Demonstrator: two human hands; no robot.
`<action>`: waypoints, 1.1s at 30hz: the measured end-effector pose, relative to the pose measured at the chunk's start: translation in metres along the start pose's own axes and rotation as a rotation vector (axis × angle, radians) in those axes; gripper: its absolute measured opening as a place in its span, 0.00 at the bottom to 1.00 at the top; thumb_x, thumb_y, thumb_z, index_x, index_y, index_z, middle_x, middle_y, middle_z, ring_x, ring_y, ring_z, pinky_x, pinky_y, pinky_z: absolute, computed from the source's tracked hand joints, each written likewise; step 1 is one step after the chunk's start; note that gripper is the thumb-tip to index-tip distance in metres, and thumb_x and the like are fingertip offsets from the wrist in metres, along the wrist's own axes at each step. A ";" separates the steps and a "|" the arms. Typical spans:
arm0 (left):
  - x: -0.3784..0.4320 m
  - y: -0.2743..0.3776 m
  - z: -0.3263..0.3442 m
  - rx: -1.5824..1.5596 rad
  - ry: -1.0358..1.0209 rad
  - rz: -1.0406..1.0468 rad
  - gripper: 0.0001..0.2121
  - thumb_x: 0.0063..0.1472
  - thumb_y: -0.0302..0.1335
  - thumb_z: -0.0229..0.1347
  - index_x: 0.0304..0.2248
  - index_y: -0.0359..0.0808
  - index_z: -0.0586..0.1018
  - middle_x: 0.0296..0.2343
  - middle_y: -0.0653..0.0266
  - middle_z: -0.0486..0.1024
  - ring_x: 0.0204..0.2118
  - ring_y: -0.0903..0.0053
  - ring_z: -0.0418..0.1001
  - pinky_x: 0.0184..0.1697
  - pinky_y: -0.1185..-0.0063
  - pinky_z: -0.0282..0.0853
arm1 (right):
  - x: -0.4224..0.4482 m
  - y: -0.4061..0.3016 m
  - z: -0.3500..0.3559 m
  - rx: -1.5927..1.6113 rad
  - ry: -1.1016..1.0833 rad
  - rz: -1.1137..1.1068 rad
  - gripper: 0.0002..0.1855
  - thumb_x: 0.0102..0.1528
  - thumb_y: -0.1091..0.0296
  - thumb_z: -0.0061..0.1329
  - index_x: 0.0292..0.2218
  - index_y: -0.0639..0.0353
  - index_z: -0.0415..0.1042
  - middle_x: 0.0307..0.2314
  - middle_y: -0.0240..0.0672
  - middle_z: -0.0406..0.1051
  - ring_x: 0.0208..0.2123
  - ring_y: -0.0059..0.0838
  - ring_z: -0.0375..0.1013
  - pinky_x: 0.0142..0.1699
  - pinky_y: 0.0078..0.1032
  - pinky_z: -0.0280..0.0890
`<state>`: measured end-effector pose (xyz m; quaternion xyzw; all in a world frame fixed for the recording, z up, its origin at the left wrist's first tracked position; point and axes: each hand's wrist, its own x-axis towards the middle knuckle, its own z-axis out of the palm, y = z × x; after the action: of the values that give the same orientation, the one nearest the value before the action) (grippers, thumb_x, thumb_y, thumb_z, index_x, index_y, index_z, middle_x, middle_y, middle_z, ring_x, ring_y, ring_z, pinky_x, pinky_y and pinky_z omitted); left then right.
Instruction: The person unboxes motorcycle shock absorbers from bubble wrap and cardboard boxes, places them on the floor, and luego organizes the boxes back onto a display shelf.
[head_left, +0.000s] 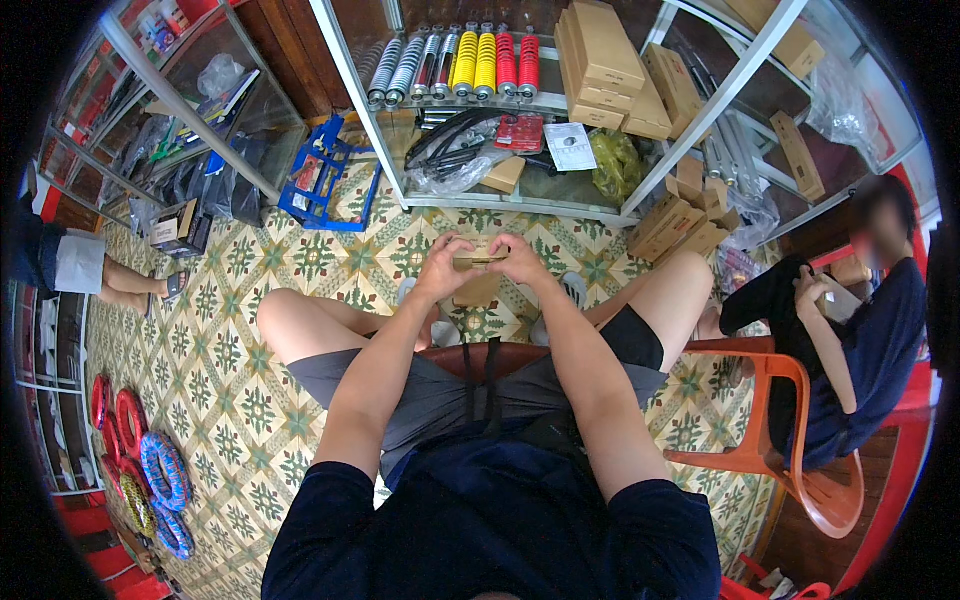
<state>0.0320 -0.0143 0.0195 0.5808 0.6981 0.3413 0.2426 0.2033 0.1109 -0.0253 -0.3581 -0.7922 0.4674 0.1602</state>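
Between my knees is a brown cardboard box (477, 291), with printing on the part near my fingertips. My left hand (441, 268) grips its left side near the end flap, thumb and fingers curled around the edge. On the opposite side my right hand (523, 259) pinches the same end, its thumb close to the left one. A thin dark gap runs across the cardboard between the two thumbs. The underside of the box and some of my fingertips are hidden.
Ahead stands a glass display cabinet (517, 202) with coil-spring shock absorbers (475, 64) and stacked cardboard boxes (604, 60). A blue metal rack (322, 180) is at front left. Wrapped tyres (163, 469) lie left. A seated person (862, 352) and an orange chair (799, 405) are right.
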 end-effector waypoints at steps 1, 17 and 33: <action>0.000 -0.001 0.000 0.008 -0.001 0.004 0.23 0.45 0.31 0.68 0.42 0.43 0.74 0.55 0.51 0.60 0.59 0.57 0.59 0.60 0.69 0.59 | 0.000 0.001 0.003 -0.009 0.043 -0.060 0.17 0.40 0.67 0.64 0.30 0.54 0.70 0.35 0.35 0.67 0.40 0.32 0.68 0.45 0.28 0.64; 0.003 -0.022 0.004 -0.014 0.059 -0.005 0.19 0.51 0.35 0.64 0.43 0.42 0.76 0.55 0.47 0.61 0.58 0.55 0.61 0.59 0.69 0.60 | -0.006 -0.029 -0.004 0.233 -0.012 0.138 0.16 0.46 0.62 0.61 0.35 0.53 0.70 0.24 0.29 0.69 0.21 0.19 0.67 0.23 0.22 0.62; 0.001 -0.007 0.005 0.068 0.130 0.061 0.24 0.48 0.31 0.66 0.44 0.41 0.71 0.45 0.52 0.68 0.50 0.55 0.67 0.53 0.67 0.65 | -0.003 -0.011 -0.004 0.049 0.025 -0.178 0.19 0.41 0.67 0.65 0.31 0.57 0.68 0.30 0.31 0.70 0.38 0.26 0.68 0.45 0.25 0.63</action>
<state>0.0309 -0.0131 0.0105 0.5863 0.7055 0.3616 0.1666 0.2033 0.1077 -0.0130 -0.2878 -0.8071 0.4662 0.2198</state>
